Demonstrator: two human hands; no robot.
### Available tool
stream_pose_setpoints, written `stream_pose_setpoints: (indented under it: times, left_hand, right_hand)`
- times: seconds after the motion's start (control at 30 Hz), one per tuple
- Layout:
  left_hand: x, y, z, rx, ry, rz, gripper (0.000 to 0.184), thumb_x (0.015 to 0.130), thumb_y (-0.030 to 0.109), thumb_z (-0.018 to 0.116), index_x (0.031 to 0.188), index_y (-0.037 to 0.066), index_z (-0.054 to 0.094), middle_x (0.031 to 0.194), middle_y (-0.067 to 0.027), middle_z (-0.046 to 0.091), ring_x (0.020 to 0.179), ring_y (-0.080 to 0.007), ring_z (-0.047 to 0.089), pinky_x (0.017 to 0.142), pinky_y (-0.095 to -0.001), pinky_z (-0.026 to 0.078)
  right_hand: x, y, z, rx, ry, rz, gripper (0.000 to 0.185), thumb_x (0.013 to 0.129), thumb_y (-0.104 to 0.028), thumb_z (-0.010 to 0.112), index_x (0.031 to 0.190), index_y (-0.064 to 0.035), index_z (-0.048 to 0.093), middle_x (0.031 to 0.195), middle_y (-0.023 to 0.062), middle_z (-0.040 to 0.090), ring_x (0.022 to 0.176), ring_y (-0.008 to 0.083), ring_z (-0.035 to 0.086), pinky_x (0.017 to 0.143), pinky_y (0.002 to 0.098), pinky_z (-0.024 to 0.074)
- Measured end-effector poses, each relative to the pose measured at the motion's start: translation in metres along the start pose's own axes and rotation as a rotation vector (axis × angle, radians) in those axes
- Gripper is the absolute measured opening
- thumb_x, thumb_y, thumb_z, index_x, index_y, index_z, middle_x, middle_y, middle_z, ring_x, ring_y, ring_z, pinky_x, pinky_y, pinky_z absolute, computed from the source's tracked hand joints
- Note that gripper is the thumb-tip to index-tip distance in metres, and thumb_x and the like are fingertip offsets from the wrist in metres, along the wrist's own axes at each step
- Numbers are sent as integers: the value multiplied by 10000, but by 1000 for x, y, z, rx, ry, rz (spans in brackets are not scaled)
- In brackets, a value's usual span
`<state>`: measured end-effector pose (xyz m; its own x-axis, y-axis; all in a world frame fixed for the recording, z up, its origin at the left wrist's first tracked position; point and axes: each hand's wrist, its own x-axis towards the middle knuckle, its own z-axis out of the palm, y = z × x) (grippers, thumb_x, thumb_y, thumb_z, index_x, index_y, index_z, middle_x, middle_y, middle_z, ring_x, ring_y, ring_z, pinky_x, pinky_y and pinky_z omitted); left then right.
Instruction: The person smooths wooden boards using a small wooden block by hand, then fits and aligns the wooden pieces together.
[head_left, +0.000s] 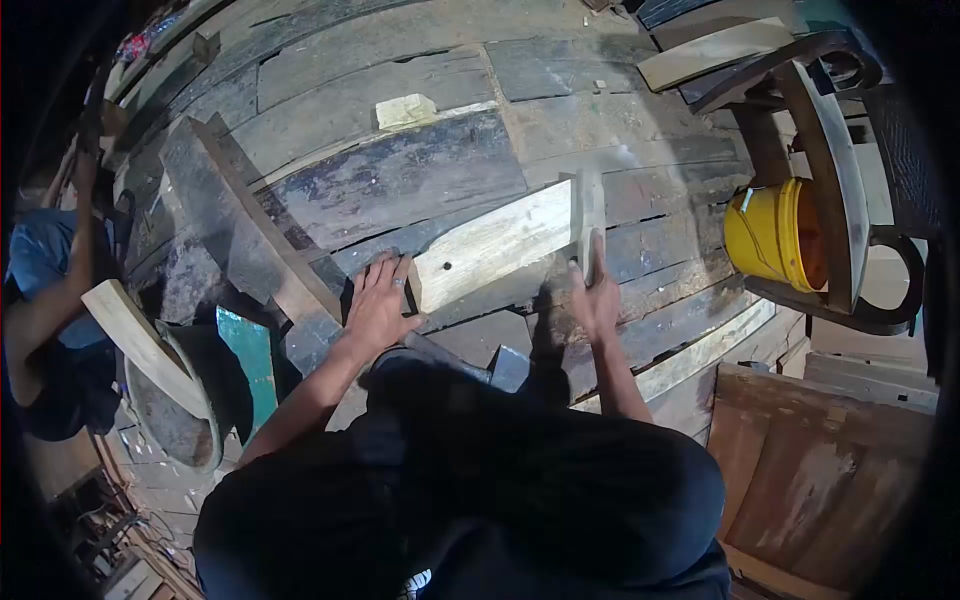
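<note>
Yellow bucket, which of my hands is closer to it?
Right. The right hand is left of the yellow bucket; the left hand is farther left, at the left end of the pale board.

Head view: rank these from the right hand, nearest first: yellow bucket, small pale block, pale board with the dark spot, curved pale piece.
1. Pale board with the dark spot: just left of the right hand.
2. Yellow bucket: off to the right.
3. Small pale block: farther ahead, left.
4. Curved pale piece: far left, beyond the left hand.
</note>
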<state>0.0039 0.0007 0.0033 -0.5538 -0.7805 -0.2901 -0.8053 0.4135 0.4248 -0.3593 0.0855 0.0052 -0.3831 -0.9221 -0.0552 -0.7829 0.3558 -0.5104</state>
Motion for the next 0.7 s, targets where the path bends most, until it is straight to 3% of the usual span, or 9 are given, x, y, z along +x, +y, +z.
stream_pose_setpoints:
  times: [0.03,0.13,0.23,0.3,0.4,0.5,0.6,0.63,0.7]
  left_hand:
    - [0,0,-1,0,0,5,1106,775,424,912,1627,-6,353,1610,-262,410,1556,-420,321,1259,-527,277]
    - [0,3,-2,-15,-10,-31,1099,765,384,917,1621,-19,357,1618,-260,402,1556,-413,324,1258,-523,277]
    - [0,2,0,3,31,-6,1085,734,352,928,1603,-17,394,1581,-230,443,1538,-384,355,1238,-526,300]
    - [1,4,-2,6,34,-7,1082,735,357,926,1602,-17,396,1569,-228,451,1540,-383,351,1236,-527,304]
    - [1,2,-3,9,-21,-17,1117,741,383,930,1609,-34,364,1627,-270,383,1551,-426,322,1257,-526,284]
    - [2,4,-5,-5,-33,-35,1109,745,385,930,1607,-29,369,1615,-268,393,1544,-426,328,1255,-529,285]
    - [2,5,-4,-18,-13,-29,1094,749,383,925,1605,-21,378,1602,-258,406,1535,-418,341,1251,-532,288]
    - [2,4,-2,-17,-11,-34,1089,748,383,924,1603,-18,383,1602,-254,408,1533,-415,345,1250,-533,288]
    - [0,2,1,2,-6,-28,1088,742,378,924,1601,-16,385,1603,-247,413,1536,-411,344,1251,-531,290]
  right_hand:
    - [-2,-11,0,114,-5,163,763,1009,-346,645,1689,-196,330,913,312,729,846,532,715,757,562,590]
    - [-39,-29,44,-13,27,-157,750,989,-319,691,1665,-193,391,913,308,732,762,479,726,719,545,599]
    - [-90,-54,60,-126,-338,-330,721,995,-469,625,1661,-433,353,1381,273,635,821,481,738,727,557,615]
    - [-75,-52,34,-252,-548,-284,733,993,-454,633,1665,-433,342,1309,287,651,815,460,740,740,549,616]
    - [-40,-1,22,-252,-196,-135,774,978,-407,676,1676,-347,346,1037,281,709,803,449,730,722,555,597]
    - [-4,18,7,40,164,-61,772,995,-374,669,1678,-205,353,1012,328,724,833,493,734,705,567,585]
    - [-24,-21,22,-15,-61,123,785,991,-378,663,1686,-206,340,1092,374,706,950,501,733,766,564,591]
    - [-42,-20,42,-23,18,-181,773,984,-390,665,1684,-292,350,1146,368,697,924,503,731,763,548,602]
    - [-78,-33,57,-136,-277,-322,726,984,-422,660,1656,-393,385,1162,344,698,848,512,719,734,536,606]
